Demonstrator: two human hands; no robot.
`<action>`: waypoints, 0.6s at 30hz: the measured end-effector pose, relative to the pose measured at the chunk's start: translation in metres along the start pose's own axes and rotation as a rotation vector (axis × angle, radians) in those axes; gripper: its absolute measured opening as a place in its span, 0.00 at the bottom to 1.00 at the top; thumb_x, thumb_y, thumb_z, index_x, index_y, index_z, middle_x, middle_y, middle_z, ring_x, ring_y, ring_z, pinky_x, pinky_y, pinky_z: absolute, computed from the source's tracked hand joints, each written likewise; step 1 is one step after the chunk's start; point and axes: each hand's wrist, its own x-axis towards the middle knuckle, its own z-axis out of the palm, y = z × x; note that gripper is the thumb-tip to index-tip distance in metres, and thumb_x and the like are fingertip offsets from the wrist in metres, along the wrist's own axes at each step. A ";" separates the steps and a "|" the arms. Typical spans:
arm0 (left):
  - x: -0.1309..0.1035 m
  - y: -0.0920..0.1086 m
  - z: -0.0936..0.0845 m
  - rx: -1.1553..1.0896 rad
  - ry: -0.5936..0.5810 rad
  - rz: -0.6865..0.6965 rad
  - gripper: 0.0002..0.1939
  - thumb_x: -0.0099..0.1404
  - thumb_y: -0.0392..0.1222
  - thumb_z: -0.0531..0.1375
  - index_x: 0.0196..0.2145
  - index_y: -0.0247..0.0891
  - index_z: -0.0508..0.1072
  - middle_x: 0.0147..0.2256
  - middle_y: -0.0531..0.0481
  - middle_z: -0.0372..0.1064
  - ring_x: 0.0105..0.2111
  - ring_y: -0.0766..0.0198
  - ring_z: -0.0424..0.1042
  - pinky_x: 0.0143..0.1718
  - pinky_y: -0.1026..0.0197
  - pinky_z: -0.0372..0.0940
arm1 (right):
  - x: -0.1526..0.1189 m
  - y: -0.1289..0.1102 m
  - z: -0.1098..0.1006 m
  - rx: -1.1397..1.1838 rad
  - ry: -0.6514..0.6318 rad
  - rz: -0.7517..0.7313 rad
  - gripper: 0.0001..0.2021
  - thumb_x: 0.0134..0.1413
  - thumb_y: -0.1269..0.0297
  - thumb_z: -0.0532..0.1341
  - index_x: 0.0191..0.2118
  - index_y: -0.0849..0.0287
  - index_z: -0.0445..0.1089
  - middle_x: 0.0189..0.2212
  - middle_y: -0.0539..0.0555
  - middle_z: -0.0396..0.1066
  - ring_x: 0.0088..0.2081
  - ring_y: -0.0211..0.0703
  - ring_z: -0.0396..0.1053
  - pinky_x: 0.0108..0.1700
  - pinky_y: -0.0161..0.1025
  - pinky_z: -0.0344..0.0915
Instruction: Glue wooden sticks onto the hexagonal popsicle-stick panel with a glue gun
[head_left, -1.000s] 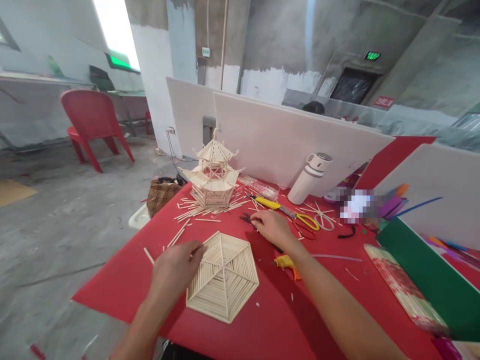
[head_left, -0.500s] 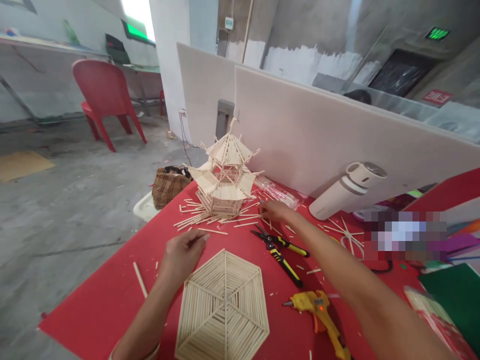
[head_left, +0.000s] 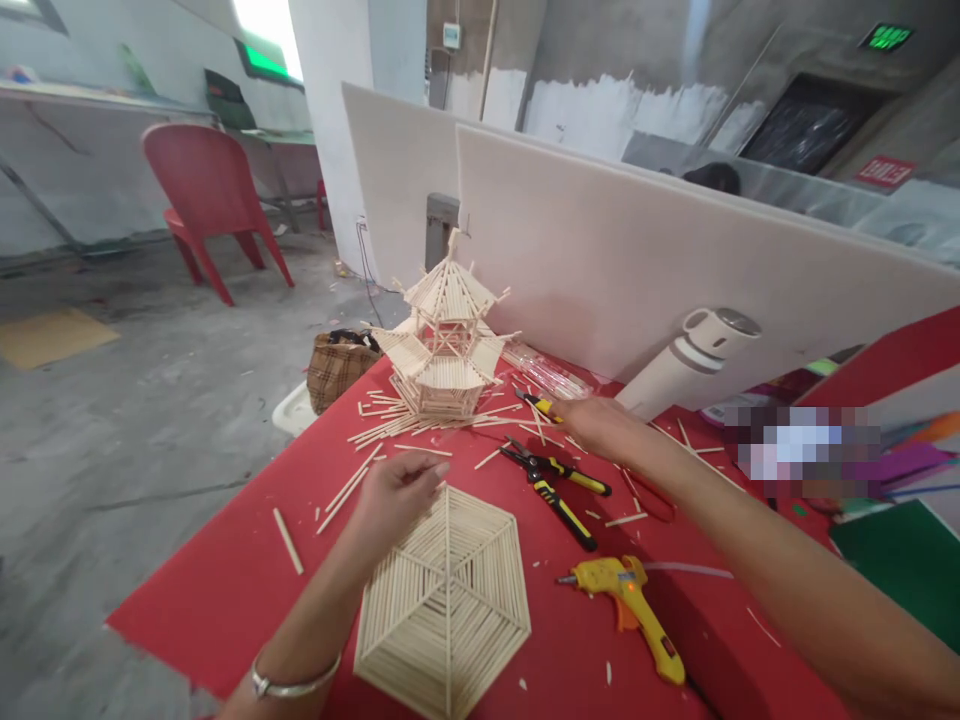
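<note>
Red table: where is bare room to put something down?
Widest patch: the left corner of the table, between its edge, a lone stick and the left forearm. A smaller one, with a few scraps, lies between hexagon and glue gun. Crowded: around the pagoda, where sticks lie strewn, and by the pliers and right hand.

R hand (head_left: 596,426) hid rear of knife (head_left: 537,405); flask's (head_left: 688,362) base was behind R arm (head_left: 724,490). Btm edge cut stick panel (head_left: 448,600), R edge cut green box (head_left: 904,568). Pixelated patch (head_left: 804,445) couldn't be ID'd; L hand's (head_left: 397,490) grip unclear.
</note>
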 end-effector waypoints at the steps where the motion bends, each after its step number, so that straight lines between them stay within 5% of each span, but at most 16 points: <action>1: -0.003 0.005 0.008 -0.024 -0.067 -0.026 0.16 0.55 0.53 0.66 0.22 0.36 0.75 0.18 0.52 0.67 0.18 0.70 0.59 0.20 0.66 0.56 | -0.016 -0.006 -0.002 0.012 0.013 0.011 0.13 0.69 0.64 0.50 0.47 0.59 0.71 0.43 0.61 0.77 0.41 0.48 0.74 0.39 0.37 0.60; 3: -0.007 0.012 0.025 -0.158 -0.107 -0.062 0.17 0.53 0.54 0.68 0.26 0.35 0.77 0.24 0.48 0.73 0.23 0.67 0.68 0.25 0.65 0.63 | -0.045 -0.030 0.000 0.085 0.053 0.001 0.15 0.70 0.63 0.49 0.43 0.58 0.73 0.41 0.58 0.77 0.41 0.46 0.74 0.40 0.36 0.60; 7: -0.016 0.019 0.049 -0.521 0.001 -0.069 0.23 0.50 0.55 0.70 0.38 0.36 0.77 0.30 0.47 0.76 0.31 0.63 0.75 0.34 0.63 0.69 | -0.080 -0.105 0.015 0.311 0.195 -0.054 0.15 0.70 0.62 0.49 0.43 0.58 0.72 0.39 0.57 0.76 0.40 0.43 0.73 0.41 0.35 0.60; 11: -0.028 0.025 0.043 -0.604 0.096 -0.004 0.25 0.50 0.53 0.71 0.42 0.36 0.76 0.25 0.54 0.70 0.26 0.66 0.72 0.29 0.65 0.67 | -0.098 -0.162 0.029 0.668 0.409 -0.059 0.16 0.71 0.59 0.49 0.49 0.55 0.72 0.42 0.56 0.76 0.44 0.43 0.73 0.45 0.36 0.64; 14: -0.034 0.027 0.021 -0.349 0.169 0.135 0.21 0.57 0.53 0.66 0.43 0.38 0.78 0.23 0.57 0.64 0.21 0.70 0.63 0.22 0.67 0.58 | -0.116 -0.173 0.037 0.901 0.479 -0.064 0.15 0.68 0.55 0.54 0.52 0.53 0.72 0.47 0.55 0.75 0.48 0.45 0.72 0.49 0.39 0.66; 18: -0.034 0.020 -0.008 0.357 0.204 0.455 0.12 0.63 0.47 0.61 0.38 0.40 0.82 0.28 0.51 0.68 0.27 0.66 0.65 0.27 0.63 0.58 | -0.146 -0.162 0.052 0.971 0.433 0.046 0.13 0.66 0.56 0.56 0.46 0.51 0.76 0.42 0.52 0.78 0.42 0.44 0.74 0.44 0.39 0.68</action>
